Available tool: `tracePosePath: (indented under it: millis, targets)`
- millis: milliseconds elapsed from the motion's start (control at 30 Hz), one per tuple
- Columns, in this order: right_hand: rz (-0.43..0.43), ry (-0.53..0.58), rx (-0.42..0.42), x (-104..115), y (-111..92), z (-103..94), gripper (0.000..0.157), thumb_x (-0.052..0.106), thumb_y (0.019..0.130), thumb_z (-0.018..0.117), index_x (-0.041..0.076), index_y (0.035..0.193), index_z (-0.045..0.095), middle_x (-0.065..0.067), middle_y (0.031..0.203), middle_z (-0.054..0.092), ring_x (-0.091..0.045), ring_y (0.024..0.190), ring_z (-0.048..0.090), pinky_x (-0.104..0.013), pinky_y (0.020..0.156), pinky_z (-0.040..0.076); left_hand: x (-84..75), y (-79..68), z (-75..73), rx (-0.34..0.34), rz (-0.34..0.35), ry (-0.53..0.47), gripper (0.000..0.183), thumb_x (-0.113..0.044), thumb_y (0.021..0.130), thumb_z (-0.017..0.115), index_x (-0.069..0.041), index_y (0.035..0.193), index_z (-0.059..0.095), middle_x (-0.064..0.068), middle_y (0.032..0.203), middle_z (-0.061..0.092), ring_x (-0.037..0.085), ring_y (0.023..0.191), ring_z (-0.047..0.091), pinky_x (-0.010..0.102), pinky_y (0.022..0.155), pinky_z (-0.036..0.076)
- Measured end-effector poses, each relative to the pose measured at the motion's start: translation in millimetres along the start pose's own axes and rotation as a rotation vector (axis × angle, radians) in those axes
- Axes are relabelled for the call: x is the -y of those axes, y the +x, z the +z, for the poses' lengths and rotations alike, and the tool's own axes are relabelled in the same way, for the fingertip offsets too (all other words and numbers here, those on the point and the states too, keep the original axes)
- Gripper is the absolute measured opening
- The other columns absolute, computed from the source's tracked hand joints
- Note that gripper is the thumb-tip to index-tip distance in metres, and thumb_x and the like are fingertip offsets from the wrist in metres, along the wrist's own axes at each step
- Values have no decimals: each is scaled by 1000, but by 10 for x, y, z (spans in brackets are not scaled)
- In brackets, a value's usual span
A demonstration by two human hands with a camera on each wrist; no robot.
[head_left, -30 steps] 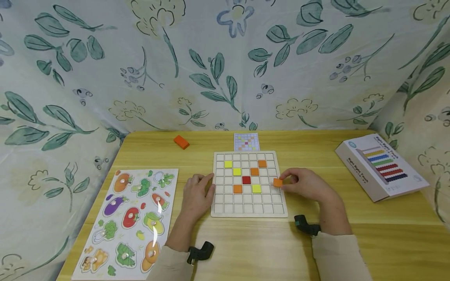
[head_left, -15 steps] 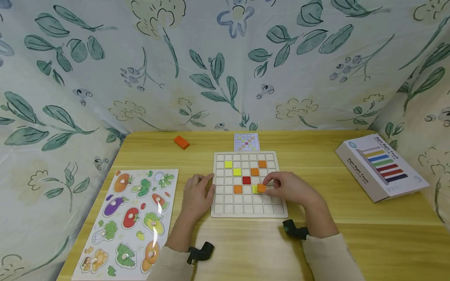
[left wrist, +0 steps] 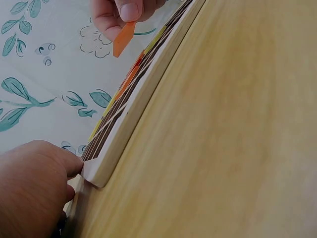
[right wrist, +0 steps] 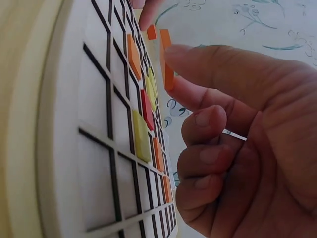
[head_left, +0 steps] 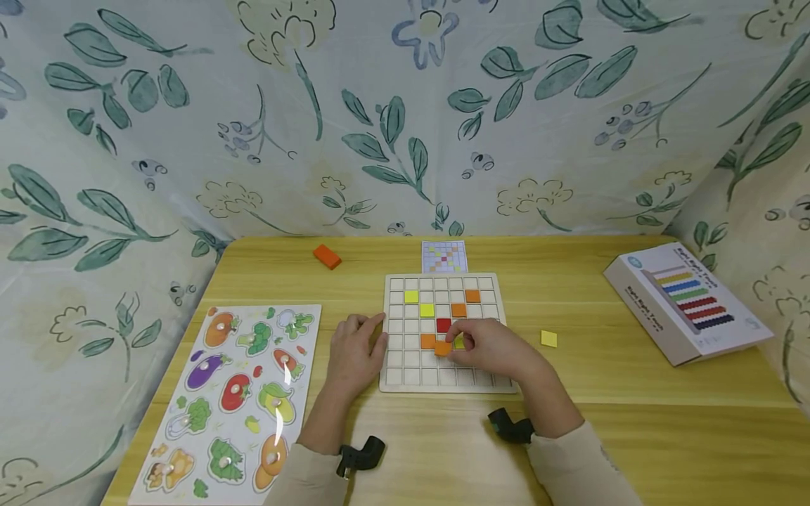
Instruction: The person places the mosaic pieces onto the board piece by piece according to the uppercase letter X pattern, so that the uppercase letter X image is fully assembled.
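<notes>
A pale wooden grid board (head_left: 405, 379) lies on the table. Several square tiles sit in its cells, among them a red tile (head_left: 444, 325), an orange tile (head_left: 427, 341) and a yellow tile (head_left: 427, 310). Between thumb and forefinger my right hand (head_left: 496, 347) pinches another orange tile (head_left: 442, 348). In the right wrist view this orange tile (right wrist: 167, 62) is tilted on edge, apart from the board; the left wrist view agrees. My left hand (head_left: 356, 353) rests at the board's left edge, its fingertips touching the side. A yellow tile partly hides behind my right fingers.
Behind the board lies a small pattern card (head_left: 444, 256). An orange block (head_left: 327, 256) is at the back left, a vegetable puzzle board (head_left: 253, 379) at left. On the right are a loose yellow tile (head_left: 548, 339) and a cardboard box (head_left: 686, 302). Patterned cloth (head_left: 405, 140) rises behind.
My right hand has carried the orange tile leftward from the board's right edge to beside the lower orange tile. The loose yellow tile at right has come into sight. My left hand stays put.
</notes>
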State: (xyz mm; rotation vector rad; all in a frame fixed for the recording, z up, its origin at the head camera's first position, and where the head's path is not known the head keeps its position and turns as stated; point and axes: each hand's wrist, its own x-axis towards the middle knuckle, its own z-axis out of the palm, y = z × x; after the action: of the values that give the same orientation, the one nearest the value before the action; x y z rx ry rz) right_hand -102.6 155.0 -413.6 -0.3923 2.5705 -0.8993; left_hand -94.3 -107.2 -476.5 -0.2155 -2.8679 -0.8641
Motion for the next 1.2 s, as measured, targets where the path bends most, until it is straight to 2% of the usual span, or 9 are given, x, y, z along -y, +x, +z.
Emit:
tracePosePath:
  millis: [267,567,967,1200]
  targets:
    - [-81,-86,-20,194,18,190,15,20,87,77,19,100,71,6,64,49,-9,60,45,-25,59,36,1,-3,-7,-1,2,-9,39,-29,101,61,-16,138,65,8,113,58,25,96,49,44,89,42]
    - [-134,-198,-74,322,68,391,17,19,87,76,15,104,73,8,67,54,-10,61,46,-26,61,41,-5,-2,-11,7,-3,-7,39,-30,101,61,-17,138,65,8,114,58,25,97,49,44,90,42]
    - [-180,-235,-149,316,113,506,20,20,89,75,14,108,74,3,89,73,-9,68,53,-32,68,50,-5,-1,-12,6,-1,-5,40,-30,101,61,-17,139,65,7,114,58,25,98,49,45,92,42]
    - [-137,-204,-128,302,100,472,22,23,91,75,16,112,75,4,98,76,-10,74,56,-33,77,53,-11,-1,-17,3,0,-6,39,-29,101,62,-17,138,65,8,114,58,26,97,49,45,92,42]
